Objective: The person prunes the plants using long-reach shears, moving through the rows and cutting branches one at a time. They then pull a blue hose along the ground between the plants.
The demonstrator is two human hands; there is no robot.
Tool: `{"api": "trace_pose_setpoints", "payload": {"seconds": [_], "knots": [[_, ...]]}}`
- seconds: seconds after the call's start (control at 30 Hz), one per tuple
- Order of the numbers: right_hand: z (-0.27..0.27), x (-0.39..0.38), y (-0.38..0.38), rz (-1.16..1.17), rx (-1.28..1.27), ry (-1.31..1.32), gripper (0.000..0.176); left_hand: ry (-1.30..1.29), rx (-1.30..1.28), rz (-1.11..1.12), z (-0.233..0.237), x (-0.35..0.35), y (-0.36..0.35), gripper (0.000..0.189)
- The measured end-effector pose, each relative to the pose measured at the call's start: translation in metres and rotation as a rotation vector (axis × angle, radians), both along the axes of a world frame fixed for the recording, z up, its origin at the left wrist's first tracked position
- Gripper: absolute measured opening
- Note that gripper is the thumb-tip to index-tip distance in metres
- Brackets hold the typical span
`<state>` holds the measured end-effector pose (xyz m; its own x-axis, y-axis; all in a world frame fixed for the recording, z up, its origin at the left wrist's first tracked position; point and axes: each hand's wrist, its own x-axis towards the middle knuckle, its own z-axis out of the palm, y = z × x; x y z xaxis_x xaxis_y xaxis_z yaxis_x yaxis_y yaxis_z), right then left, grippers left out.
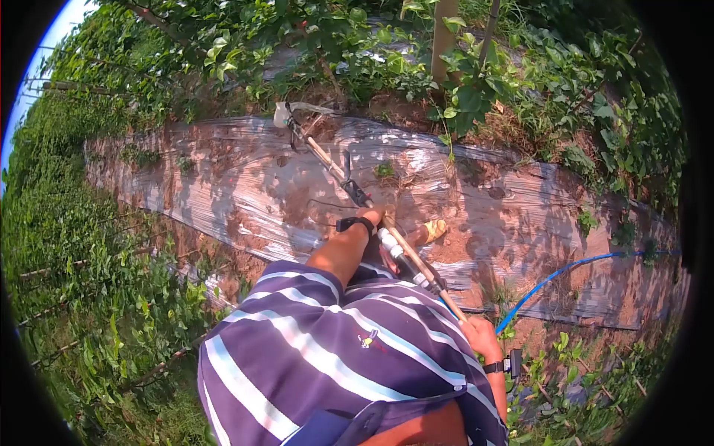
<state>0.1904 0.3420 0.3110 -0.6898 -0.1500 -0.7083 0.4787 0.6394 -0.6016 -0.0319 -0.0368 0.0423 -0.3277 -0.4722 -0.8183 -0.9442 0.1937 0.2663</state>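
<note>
Pole (324, 156) | left grip (372, 215), right grip (480, 334) both wrapped round it | pale cup-like container (281, 115) at far end, contents unclear

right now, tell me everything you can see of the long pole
The long pole is slim, tan and wood-like, slanting in front of the body. The left hand grips its middle, the right hand its nearer part. Dark fittings and white pipe-like pieces sit along it; a pale piece is at the far end.

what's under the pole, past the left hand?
Under the pole there: silvery plastic sheeting. The strip directly behind the pole, the ground below the sheeting, and whatever the left hand covers can't be seen.
</note>
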Motion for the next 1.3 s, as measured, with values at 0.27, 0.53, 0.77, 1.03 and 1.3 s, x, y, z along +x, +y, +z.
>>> {"api": "trace_pose_setpoints", "payload": {"seconds": [0.27, 0.53, 0.77, 1.03, 1.3], "knots": [[0.055, -0.054, -0.064, 0.107, 0.309, 0.156, 0.035, 0.039, 0.435, 0.636, -0.006, -0.009, -0.049, 0.035], [0.066, -0.106, -0.181, 0.155, 0.358, 0.146, 0.037, 0.216, 0.641, 0.776, 0.033, -0.031, -0.149, 0.032], [0.06, -0.124, -0.318, 0.178, 0.433, 0.227, 0.029, 0.284, 0.719, 0.919, 0.014, -0.056, -0.282, 0.022], [0.065, -0.11, -0.417, 0.108, 0.21, 0.613, 0.015, 0.293, 0.577, 0.784, 0.046, -0.091, -0.381, 0.023], [0.042, -0.072, -0.44, 0.164, 0.333, 0.558, 0.02, 0.217, 0.503, 0.664, 0.094, -0.088, -0.415, 0.025]]}}
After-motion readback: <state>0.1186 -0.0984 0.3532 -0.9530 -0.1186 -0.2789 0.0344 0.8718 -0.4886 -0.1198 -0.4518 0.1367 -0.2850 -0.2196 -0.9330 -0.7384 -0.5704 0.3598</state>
